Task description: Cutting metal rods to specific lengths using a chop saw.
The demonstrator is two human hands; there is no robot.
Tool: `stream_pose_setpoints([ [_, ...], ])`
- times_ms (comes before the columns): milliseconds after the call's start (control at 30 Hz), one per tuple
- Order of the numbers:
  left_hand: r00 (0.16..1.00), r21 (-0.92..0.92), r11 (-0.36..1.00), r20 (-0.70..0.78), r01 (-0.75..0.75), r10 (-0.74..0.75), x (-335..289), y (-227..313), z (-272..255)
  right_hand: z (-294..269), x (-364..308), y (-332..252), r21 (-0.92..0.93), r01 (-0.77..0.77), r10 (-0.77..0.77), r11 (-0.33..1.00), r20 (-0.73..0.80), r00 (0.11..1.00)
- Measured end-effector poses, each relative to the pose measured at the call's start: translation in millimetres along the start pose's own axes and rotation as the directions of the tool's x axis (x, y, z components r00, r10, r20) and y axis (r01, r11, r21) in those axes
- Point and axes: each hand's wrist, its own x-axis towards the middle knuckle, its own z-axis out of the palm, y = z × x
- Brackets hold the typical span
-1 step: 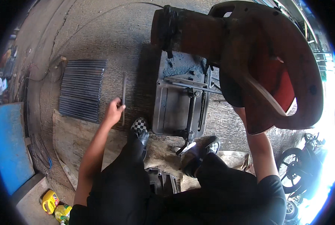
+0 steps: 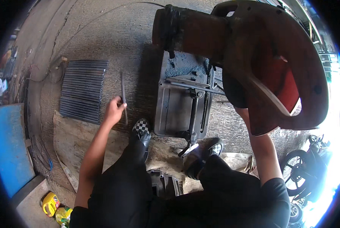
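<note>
My left hand (image 2: 114,111) is closed around a thin metal rod (image 2: 123,86), held roughly upright in the picture between the rod pile and the saw. A neat pile of similar dark rods (image 2: 81,91) lies on the ground to its left. On the right looms a cut-off saw, its worn reddish-brown head and guard (image 2: 268,41) raised close to me. My right forearm (image 2: 262,152) reaches up behind the guard, which hides the fingers. On the saw's metal base (image 2: 175,114), a bar (image 2: 202,88) lies across the vise (image 2: 194,114).
My checkered shoes (image 2: 141,127) stand close to the base. Brown sheeting (image 2: 78,136) covers ground near me. A blue panel (image 2: 12,144) and yellow containers (image 2: 51,204) are at the left, a motorcycle (image 2: 297,169) at the right. A cable (image 2: 101,17) runs along the far ground.
The rod in my left hand has tipped, its far end swinging slightly left. The saw and my right arm look almost unmoved.
</note>
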Motion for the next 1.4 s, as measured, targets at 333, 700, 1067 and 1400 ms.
stream_pose_setpoints([
  [333, 0.986, -0.896, 0.443, -0.039, 0.038, -0.164, 32, 72, 7, -4, -10, -5, 0.069, -0.025, 0.031, 0.997, -0.087, 0.996],
  [700, 0.916, -0.990, 0.116, 0.028, 0.082, -0.401, 42, 62, 94, -7, 10, -38, 0.160, 0.004, 0.019, 0.987, -0.145, 0.989],
  [1067, 0.910, -0.969, 0.152, 0.120, 0.195, -0.397, 64, 75, 128, -33, 14, -83, 0.243, 0.004, 0.057, 0.970, -0.242, 0.969],
  [1400, 0.902, -0.970, 0.071, 0.187, 0.232, -0.389, 77, 60, 133, -49, 36, -157, 0.438, -0.127, 0.213, 0.890, -0.151, 0.965],
])
